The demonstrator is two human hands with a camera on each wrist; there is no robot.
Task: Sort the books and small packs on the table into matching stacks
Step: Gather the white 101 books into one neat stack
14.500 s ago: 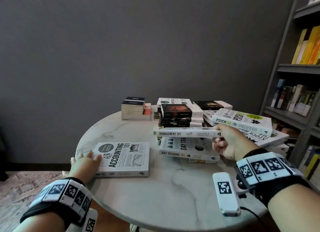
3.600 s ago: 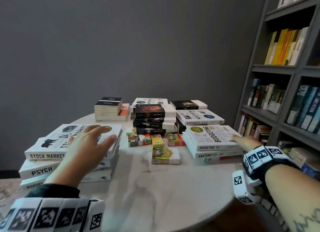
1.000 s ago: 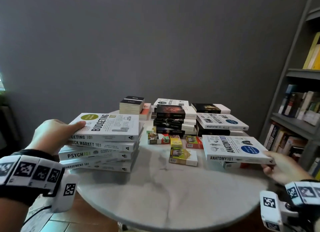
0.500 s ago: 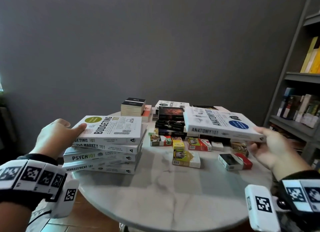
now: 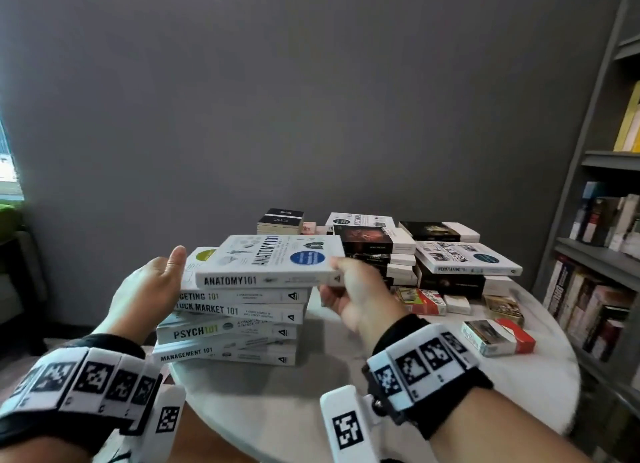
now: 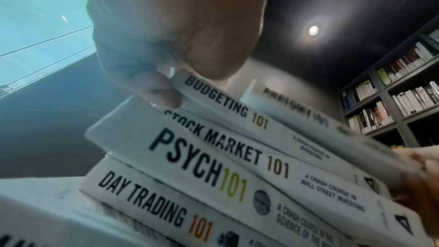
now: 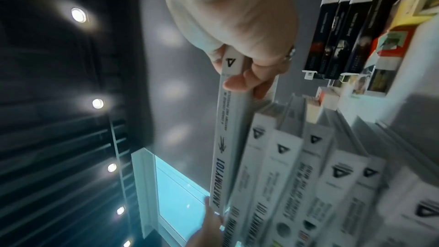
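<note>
Head view high, forward-down; wrist views close, upward; all share white stack (image 5: 235, 310).

The left hand (image 5: 152, 289) covers the first letters of the BUDGETING 101 (image 5: 242, 295) and STOCK MARKET 101 (image 5: 239, 311) spines at centre frame in the head view. In the left wrist view, the ANATOMY 101 book (image 6: 299, 108) spine is blurred past reading, right of centre. The small packs (image 5: 498, 336) at centre right of the head view show no legible print, and the bookshelf (image 5: 602, 254) runs off the right edge.
</note>
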